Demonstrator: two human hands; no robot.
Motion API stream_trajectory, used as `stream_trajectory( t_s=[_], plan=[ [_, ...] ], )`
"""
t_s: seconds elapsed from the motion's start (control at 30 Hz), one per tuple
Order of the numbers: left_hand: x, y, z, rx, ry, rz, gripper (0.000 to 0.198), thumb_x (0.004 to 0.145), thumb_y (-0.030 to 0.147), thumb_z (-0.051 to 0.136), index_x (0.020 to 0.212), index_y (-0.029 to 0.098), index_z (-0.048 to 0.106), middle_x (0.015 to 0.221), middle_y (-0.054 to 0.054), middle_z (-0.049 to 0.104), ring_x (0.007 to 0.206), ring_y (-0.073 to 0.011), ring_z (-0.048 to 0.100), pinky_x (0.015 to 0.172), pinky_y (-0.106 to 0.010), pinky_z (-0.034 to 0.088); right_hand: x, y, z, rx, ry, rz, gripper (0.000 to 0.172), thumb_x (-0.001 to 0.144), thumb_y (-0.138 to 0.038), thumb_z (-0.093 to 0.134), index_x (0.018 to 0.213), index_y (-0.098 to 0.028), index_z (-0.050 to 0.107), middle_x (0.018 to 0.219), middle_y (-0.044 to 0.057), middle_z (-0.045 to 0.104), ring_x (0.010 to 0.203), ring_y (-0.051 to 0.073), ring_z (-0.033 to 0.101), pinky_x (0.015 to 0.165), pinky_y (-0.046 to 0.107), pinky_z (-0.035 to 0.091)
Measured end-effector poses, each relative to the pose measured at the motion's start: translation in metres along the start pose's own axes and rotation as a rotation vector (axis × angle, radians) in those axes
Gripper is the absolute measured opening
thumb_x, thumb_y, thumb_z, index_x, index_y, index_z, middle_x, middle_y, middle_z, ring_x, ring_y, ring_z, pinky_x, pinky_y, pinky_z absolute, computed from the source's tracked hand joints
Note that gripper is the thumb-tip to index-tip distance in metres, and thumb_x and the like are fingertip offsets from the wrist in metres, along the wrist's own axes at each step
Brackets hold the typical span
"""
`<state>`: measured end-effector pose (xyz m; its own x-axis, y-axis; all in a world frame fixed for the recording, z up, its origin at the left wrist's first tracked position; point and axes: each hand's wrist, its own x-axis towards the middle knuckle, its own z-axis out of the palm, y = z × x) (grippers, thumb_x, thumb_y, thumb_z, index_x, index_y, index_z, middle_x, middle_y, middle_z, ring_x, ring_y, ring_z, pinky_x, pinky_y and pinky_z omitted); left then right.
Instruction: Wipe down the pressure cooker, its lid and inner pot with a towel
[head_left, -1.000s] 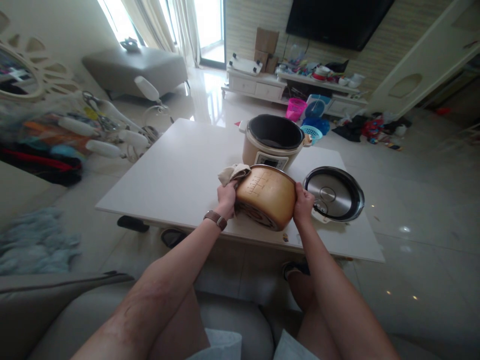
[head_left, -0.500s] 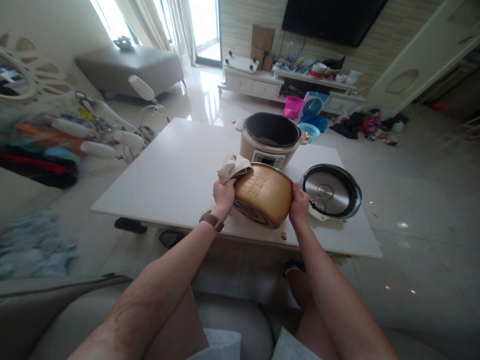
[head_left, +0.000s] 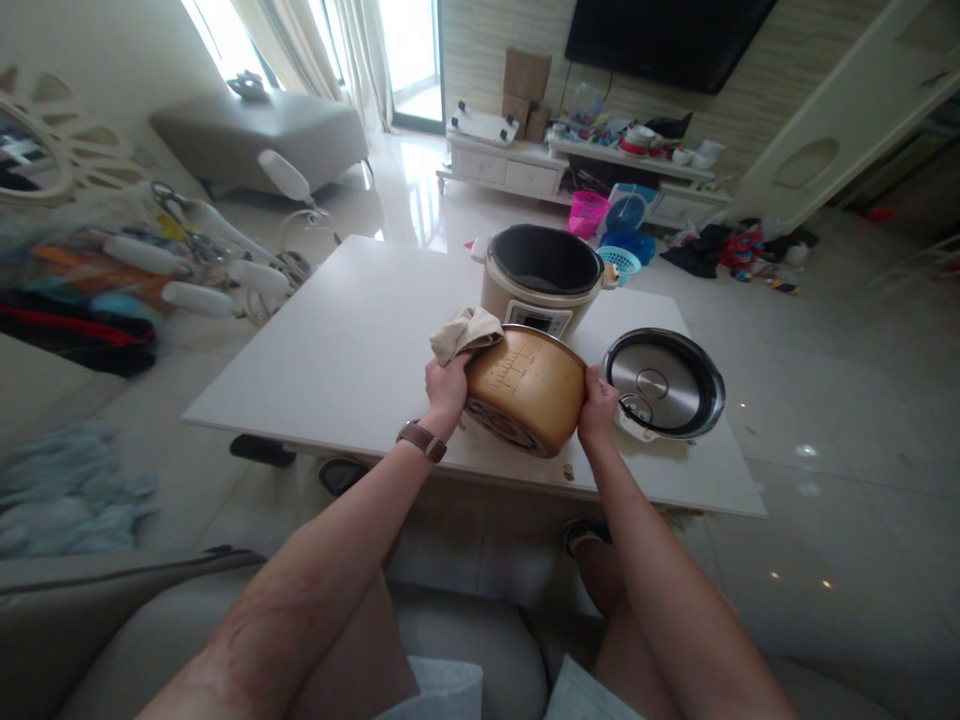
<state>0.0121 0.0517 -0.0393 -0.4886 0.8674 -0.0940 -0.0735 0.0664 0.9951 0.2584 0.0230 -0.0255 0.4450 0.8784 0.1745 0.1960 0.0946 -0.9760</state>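
Note:
A gold-brown inner pot (head_left: 536, 390) with level marks on its side is held tilted above the near part of the table, its ringed base turned toward me. My left hand (head_left: 447, 388) grips its left side, and a beige cloth (head_left: 469, 334) is bunched over the pot's rim at those fingers. On the pot's right side, my right hand (head_left: 598, 405) is closed at the rim. Just behind stands the cream electric pressure cooker (head_left: 540, 280), lidless with a dark inside. Its round lid (head_left: 666, 382) lies underside up to the right.
The white table (head_left: 330, 340) carries the cooker and lid. A small sticker (head_left: 568, 472) sits at its near edge. Beyond are a pink basket (head_left: 587, 213), a light-blue basket (head_left: 619, 263) and a TV stand (head_left: 510, 172). A chandelier-like lamp (head_left: 247, 270) is at left.
The pot has tilted very slightly and the cloth has shifted a little to the left. Both hands keep their grip in nearly the same place.

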Motion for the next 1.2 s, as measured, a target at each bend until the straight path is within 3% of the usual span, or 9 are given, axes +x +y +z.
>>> stream_trajectory(
  t_s=[1.2],
  plan=[
    [0.0013, -0.0038, 0.0005, 0.004, -0.011, 0.007, 0.047, 0.077, 0.043, 0.076, 0.117, 0.019, 0.083, 0.111, -0.008, 0.083, 0.114, -0.0324, 0.075, 0.1, -0.042, 0.058, -0.0005, -0.0012, 0.0003, 0.005, 0.005, -0.007, 0.081, 0.071, -0.102, 0.059, 0.057, -0.028, 0.027, 0.055, -0.008, 0.023, 0.055, 0.009, 0.02, 0.05, 0.029, 0.015]
  ],
)
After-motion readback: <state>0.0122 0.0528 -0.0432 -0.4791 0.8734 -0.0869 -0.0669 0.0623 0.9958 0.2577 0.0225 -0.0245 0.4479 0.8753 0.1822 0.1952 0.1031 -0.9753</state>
